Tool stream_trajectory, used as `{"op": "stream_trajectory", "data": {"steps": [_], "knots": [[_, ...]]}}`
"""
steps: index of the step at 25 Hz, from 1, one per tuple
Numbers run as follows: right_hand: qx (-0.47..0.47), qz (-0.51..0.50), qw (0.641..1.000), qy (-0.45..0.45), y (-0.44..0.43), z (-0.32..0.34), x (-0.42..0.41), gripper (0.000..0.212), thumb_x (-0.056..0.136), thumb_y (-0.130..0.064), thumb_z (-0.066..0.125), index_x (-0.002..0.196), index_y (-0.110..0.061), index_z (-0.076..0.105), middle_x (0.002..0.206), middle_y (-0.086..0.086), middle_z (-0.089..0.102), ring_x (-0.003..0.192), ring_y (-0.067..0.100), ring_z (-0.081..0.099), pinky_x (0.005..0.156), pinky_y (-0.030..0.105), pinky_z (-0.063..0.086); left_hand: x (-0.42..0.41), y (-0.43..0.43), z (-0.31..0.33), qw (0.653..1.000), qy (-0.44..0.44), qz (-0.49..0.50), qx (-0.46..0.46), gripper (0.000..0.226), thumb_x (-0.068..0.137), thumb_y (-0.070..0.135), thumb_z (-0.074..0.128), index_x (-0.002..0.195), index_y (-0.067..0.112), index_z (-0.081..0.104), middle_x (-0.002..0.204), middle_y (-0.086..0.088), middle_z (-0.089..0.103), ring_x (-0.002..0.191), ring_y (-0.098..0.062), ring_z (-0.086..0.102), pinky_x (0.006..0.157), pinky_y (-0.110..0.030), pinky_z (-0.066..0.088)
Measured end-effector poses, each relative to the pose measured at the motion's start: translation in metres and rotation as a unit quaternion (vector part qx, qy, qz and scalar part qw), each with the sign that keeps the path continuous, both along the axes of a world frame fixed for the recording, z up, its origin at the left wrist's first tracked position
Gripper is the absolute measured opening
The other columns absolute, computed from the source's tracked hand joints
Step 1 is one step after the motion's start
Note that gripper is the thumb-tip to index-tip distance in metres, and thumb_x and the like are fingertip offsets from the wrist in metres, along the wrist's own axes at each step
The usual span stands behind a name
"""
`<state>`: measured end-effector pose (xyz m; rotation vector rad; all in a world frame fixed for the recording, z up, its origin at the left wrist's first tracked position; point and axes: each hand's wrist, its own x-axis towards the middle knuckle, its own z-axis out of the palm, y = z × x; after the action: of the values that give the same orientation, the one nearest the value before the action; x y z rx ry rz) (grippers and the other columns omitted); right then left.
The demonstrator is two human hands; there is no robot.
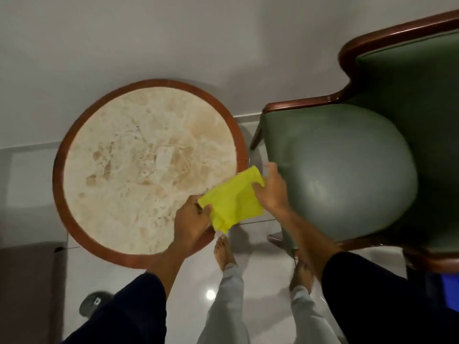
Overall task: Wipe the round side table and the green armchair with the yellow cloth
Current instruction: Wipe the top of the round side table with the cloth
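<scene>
Got the yellow cloth pinched by both hands, left hand and right hand, between the round table and green armchair. If one corner slips, it'll probably flop onto the floor.

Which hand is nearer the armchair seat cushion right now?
Right. The right hand grips the yellow cloth right beside the green seat cushion, at its left edge. The left hand holds the cloth's other end over the round side table rim, farther away.
</scene>
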<state>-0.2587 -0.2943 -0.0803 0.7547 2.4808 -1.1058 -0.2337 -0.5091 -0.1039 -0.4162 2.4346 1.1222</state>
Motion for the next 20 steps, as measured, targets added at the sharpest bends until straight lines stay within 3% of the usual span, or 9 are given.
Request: {"op": "stream_trajectory", "data": {"steps": [2, 5, 7, 11, 16, 20], "knots": [[0.161, 0.006, 0.987, 0.011, -0.033, -0.025, -0.016, 0.071, 0.087, -0.026, 0.064, 0.148, -0.014, 0.030, 0.153, 0.020, 0.037, 0.142, 0.038, 0.033, 0.113, 0.050, 0.030, -0.033, -0.022, -0.019, 0.963, 0.122, -0.112, -0.212, 0.051, 0.085, 0.024, 0.054, 0.133, 0.009, 0.052, 0.136, -0.022, 0.056, 0.126, -0.039, 0.053, 0.103, -0.053, 0.040], [0.130, -0.061, 0.989, -0.033, -0.093, -0.062, -0.020, 0.081, 0.095, -0.050, 0.046, 0.154, -0.006, 0.013, 0.163, 0.023, 0.010, 0.151, 0.036, 0.008, 0.120, 0.049, 0.015, -0.088, -0.050, -0.046, 0.909, 0.166, -0.198, -0.328, 0.057, 0.092, 0.030, 0.041, 0.145, 0.010, 0.040, 0.155, -0.020, 0.037, 0.142, -0.035, 0.036, 0.113, -0.058, 0.025], [0.115, -0.113, 0.985, -0.060, -0.118, -0.083, -0.037, 0.092, 0.094, -0.060, 0.037, 0.154, 0.000, 0.001, 0.163, 0.026, -0.001, 0.152, 0.037, 0.001, 0.122, 0.048, 0.010, -0.100, -0.062, -0.074, 0.913, 0.135, -0.190, -0.334, 0.058, 0.099, 0.039, 0.031, 0.152, 0.015, 0.027, 0.162, -0.016, 0.022, 0.150, -0.033, 0.021, 0.118, -0.061, 0.017], [0.219, -0.090, 0.972, -0.002, -0.116, -0.113, -0.106, 0.094, 0.093, -0.066, 0.029, 0.153, 0.003, 0.009, 0.161, 0.030, 0.007, 0.150, 0.041, 0.008, 0.124, 0.051, 0.012, -0.095, -0.073, -0.118, 0.909, 0.170, -0.156, -0.349, 0.059, 0.101, 0.050, 0.019, 0.155, 0.025, 0.018, 0.165, -0.009, 0.016, 0.153, -0.025, 0.013, 0.119, -0.059, 0.014], [0.258, 0.083, 0.959, 0.081, -0.114, -0.119, -0.221, 0.079, 0.098, -0.056, 0.022, 0.155, -0.003, 0.007, 0.162, 0.027, 0.003, 0.151, 0.040, -0.001, 0.124, 0.054, 0.005, -0.094, -0.075, -0.121, 0.893, 0.237, -0.129, -0.360, 0.054, 0.102, 0.045, 0.028, 0.152, 0.024, 0.030, 0.163, -0.008, 0.026, 0.152, -0.022, 0.021, 0.120, -0.054, 0.017], [0.251, 0.308, 0.902, 0.172, -0.156, -0.122, -0.194, 0.072, 0.099, -0.055, 0.020, 0.155, -0.010, 0.013, 0.163, 0.023, 0.008, 0.152, 0.037, 0.002, 0.124, 0.052, 0.008, -0.095, -0.073, -0.116, 0.917, 0.226, -0.093, -0.316, 0.051, 0.103, 0.034, 0.021, 0.150, 0.018, 0.032, 0.161, -0.005, 0.032, 0.150, -0.019, 0.024, 0.121, -0.051, 0.018]]}}
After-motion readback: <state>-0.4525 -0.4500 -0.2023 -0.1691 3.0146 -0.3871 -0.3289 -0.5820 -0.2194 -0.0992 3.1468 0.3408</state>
